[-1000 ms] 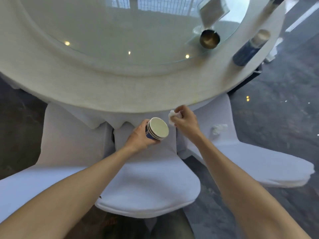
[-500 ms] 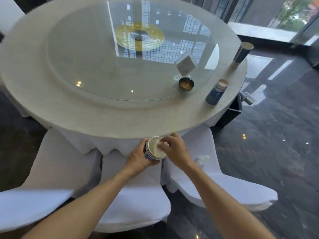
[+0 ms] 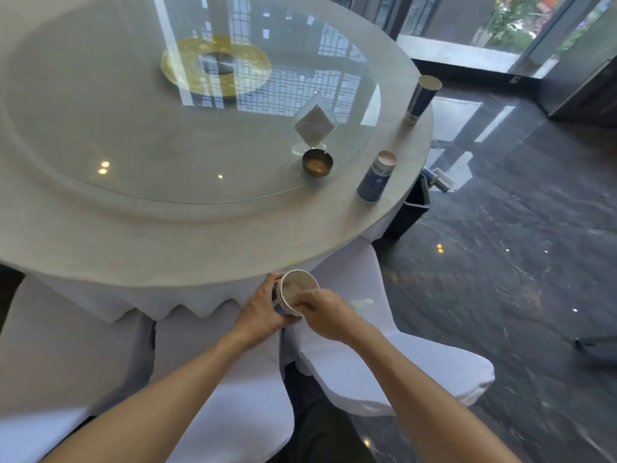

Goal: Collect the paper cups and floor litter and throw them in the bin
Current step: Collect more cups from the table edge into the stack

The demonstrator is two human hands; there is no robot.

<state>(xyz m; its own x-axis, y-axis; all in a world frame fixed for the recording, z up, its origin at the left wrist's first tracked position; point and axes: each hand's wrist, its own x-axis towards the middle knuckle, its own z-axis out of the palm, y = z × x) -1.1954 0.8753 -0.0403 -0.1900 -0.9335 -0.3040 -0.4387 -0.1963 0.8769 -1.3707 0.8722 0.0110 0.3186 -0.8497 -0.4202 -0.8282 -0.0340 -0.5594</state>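
Change since a second ago: right hand (image 3: 322,310) has carried its crumpled white scrap across to the mouth of the cup stack (image 3: 293,292), and the view has lifted to take in most of the table (image 3: 187,248).
Left hand (image 3: 263,309): wrapped around the side of the nested paper cups, holding them tilted with the open mouth facing up and right, just off the near edge of the table.
Right hand: fingers bunched together at the near rim of the top cup, tips dipping inside; whether they still pinch the scrap I cannot tell.
Cup stack: blue-sided, several white rims showing one inside another, something pale inside the top one.
Other cups: a blue paper cup stack (image 3: 376,177) stands on the right side of the table; a taller one (image 3: 421,98) stands farther back at the right edge.
Glass turntable (image 3: 133,128): carries a small dark metal bowl (image 3: 317,163) and, just behind it, a clear napkin holder (image 3: 314,123).
Chairs: a white-covered chair (image 3: 400,369) at the near right has a crumpled piece of litter (image 3: 360,304) on its seat, just right of the right hand.
Bin: a dark bin (image 3: 412,208) stands on the floor past the right edge of the table, something pale at its far rim.
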